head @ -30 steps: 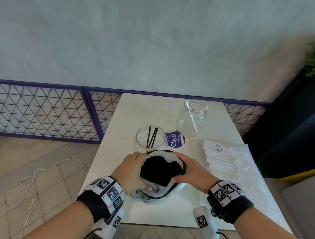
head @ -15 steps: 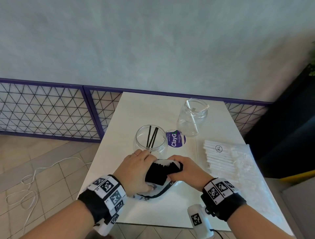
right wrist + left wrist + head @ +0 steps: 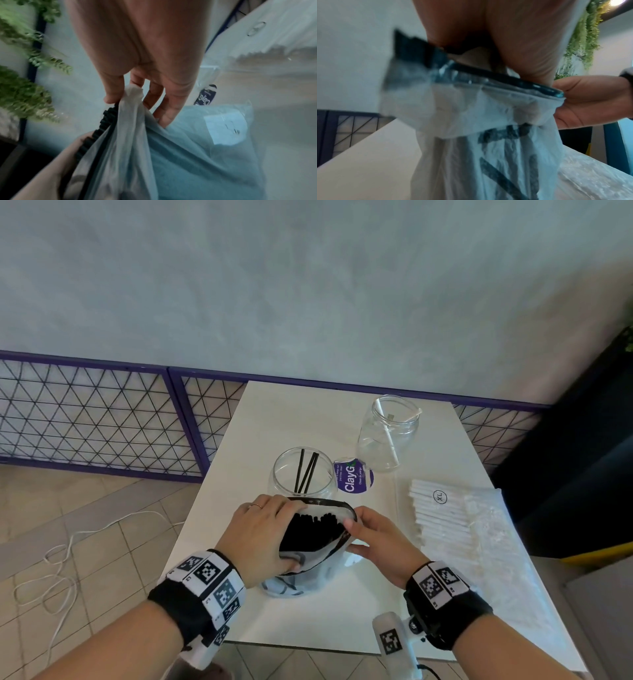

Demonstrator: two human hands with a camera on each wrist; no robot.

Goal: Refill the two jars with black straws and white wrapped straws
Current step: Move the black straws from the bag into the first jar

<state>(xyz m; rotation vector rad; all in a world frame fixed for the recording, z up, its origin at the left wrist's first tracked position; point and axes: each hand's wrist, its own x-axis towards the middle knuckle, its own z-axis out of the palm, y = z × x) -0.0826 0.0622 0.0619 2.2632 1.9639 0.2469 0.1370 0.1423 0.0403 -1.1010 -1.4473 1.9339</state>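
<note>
A white plastic bag stands on the table's near part, its mouth showing a bundle of black straws. My left hand reaches into the mouth, fingers curled over the bundle and thumb under it. My right hand pinches the bag's right rim; the right wrist view shows the gathered plastic between thumb and fingers beside the straw ends. Just behind the bag sits a round glass jar holding three black straws. A taller jar farther right holds one white wrapped straw. A clear pack of white wrapped straws lies at right.
A purple ClayGo sachet lies between the jars. The white table backs onto a grey wall with a purple mesh fence at left. A white cable loops on the tiled floor. A dark cabinet stands at right.
The bag mouth was squeezed narrow half a second ago and is spread wider again. My left fingers have gone deeper over the black straws; my right hand has shifted along the rim.
</note>
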